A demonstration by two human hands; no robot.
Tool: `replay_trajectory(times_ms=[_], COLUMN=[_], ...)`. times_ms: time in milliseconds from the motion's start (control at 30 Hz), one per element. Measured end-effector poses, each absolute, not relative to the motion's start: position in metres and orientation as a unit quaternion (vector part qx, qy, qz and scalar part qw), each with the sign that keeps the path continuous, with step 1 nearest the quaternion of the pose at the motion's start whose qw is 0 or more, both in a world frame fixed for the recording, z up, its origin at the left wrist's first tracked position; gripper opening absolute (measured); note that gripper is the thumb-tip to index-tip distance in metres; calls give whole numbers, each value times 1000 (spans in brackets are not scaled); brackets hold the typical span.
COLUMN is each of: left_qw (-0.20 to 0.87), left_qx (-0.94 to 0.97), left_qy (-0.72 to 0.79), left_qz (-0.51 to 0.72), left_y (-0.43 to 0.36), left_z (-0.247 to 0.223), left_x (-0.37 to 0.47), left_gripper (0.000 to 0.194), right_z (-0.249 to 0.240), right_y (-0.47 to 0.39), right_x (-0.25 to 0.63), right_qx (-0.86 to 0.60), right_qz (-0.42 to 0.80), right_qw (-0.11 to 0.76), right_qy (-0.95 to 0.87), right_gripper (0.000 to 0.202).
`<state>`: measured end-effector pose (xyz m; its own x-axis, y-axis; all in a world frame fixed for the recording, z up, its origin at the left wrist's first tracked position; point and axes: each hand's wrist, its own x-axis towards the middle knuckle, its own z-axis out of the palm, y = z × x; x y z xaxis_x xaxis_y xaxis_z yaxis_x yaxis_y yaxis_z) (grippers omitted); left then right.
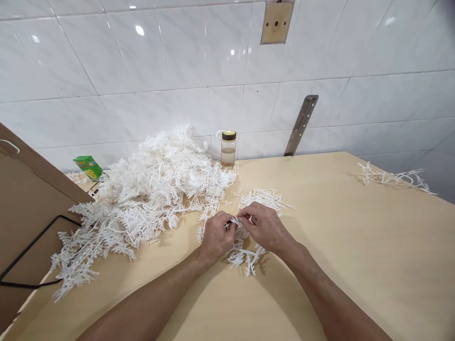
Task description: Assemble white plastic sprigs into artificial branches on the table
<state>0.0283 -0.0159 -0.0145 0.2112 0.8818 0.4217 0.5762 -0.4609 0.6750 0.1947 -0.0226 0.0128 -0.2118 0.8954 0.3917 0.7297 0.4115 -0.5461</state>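
Note:
My left hand (218, 237) is closed on a white branched sprig (248, 258), whose twigs spread below and between my hands. Close beside it on the right, my right hand (265, 226) pinches the small white tips at the sprig's upper end, thumb and forefinger together. Just beyond my hands lies a small pile of loose white pieces (263, 199). To the left rises a large heap of white branched sprigs (159, 180). My fingers hide part of the sprig.
A bottle (228, 150) stands by the tiled wall, behind the heap. At the left are a green box (88, 167) and a brown carton (31, 199) with a black wire frame (24, 251). White bare stems (391, 177) lie at the table's (373, 246) right edge.

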Motion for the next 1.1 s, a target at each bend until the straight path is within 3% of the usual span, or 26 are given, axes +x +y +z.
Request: replay_trajectory(times_ms=[300,500,667,867,1100], left_qw=[188,191,192,180,186], left_qx=[762,747,738,749,756], left_qy=[482,470,464,489,497], left_qz=[390,430,451,411,384], left_y=[-18,-18,-15,-17,-16], left_z=[-12,-18,-18,-17,-17], left_x=[27,27,27,26,27], left_gripper=[18,19,18,18,19], right_z=[-3,4,6,14,19], right_y=[-14,-2,-3,-20,-25], right_x=[183,225,232,197,189], right_qx=[-610,-702,-674,-544,-550], right_qz=[45,47,63,177,174], right_qw=[273,384,440,379,333], right_qy=[-742,-597,-590,-728,-746], right_gripper=[21,15,22,19,15])
